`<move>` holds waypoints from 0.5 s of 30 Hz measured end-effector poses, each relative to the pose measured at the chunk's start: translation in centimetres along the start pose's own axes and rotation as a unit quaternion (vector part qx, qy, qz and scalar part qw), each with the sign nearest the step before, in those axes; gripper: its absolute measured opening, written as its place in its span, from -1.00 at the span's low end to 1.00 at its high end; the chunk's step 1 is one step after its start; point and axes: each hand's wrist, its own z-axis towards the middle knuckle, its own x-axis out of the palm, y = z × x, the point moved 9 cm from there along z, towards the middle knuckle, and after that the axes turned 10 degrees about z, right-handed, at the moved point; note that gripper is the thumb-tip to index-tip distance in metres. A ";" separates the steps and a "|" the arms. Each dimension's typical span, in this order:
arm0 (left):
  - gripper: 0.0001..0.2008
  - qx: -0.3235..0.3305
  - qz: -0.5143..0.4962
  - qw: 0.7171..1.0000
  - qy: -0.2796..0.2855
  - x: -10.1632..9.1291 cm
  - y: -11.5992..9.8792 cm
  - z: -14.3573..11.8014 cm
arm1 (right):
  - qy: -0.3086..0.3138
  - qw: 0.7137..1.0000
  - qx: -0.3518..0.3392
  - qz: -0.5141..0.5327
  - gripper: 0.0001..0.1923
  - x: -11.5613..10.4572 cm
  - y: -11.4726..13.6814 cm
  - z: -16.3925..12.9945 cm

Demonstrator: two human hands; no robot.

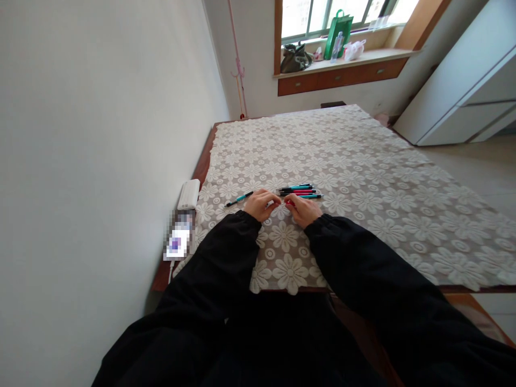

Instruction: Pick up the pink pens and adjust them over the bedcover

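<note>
Both hands are meeting over the lace cloth point(363, 177), the left hand point(261, 204) and the right hand point(303, 209) pinching a small pen point(282, 202) between their fingertips, a red end just showing; the item is mostly hidden, so its shape is hard to tell. A bundle of pens point(300, 191) is lying just beyond the right hand, touching or nearly so, while 1 teal pen point(239, 199) is resting just left of the left hand. A white box point(189, 194) is sitting at the cloth's left edge by the wall, well apart.
</note>
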 end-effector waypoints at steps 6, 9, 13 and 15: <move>-0.96 -0.036 0.002 0.999 -0.005 0.4 0.7 -0.2 | 0.014 0.997 -0.072 0.011 -0.75 0.4 0.7 -0.1; -0.96 -0.031 -0.015 0.999 -0.010 0.4 0.7 -0.2 | 0.007 0.997 -0.072 0.014 -0.72 0.3 0.4 -0.1; -0.96 -0.030 -0.035 0.999 -0.021 0.1 0.6 -0.2 | -0.006 0.996 -0.082 0.027 -0.68 0.0 0.7 -0.2; -0.96 -0.047 -0.029 0.998 -0.007 0.2 0.7 -0.2 | 0.003 0.997 -0.078 0.025 -0.68 0.1 0.7 -0.2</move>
